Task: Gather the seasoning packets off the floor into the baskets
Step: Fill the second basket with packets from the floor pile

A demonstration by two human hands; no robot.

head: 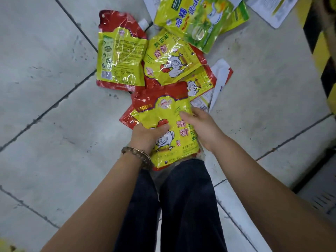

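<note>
While more packets (172,59) lie scattered on the tiled floor (45,88) just beyond, I grip one yellow-and-red seasoning packet (160,113) between my left hand (145,135) and right hand (201,128), each thumb curled over its front.

Nearest packet (169,128): bright yellow under a red top, white rooster with a red comb, red lettering, and the pile (169,59) repeats that yellow and red. The big packet (198,20) goes yellow-green with blue characters, while the floor (45,88) shows pale grey tiles with dark seams. Trousers (185,197) are dark navy, the bracelet (138,155) brown, the post (321,51) striped black and yellow.
</note>
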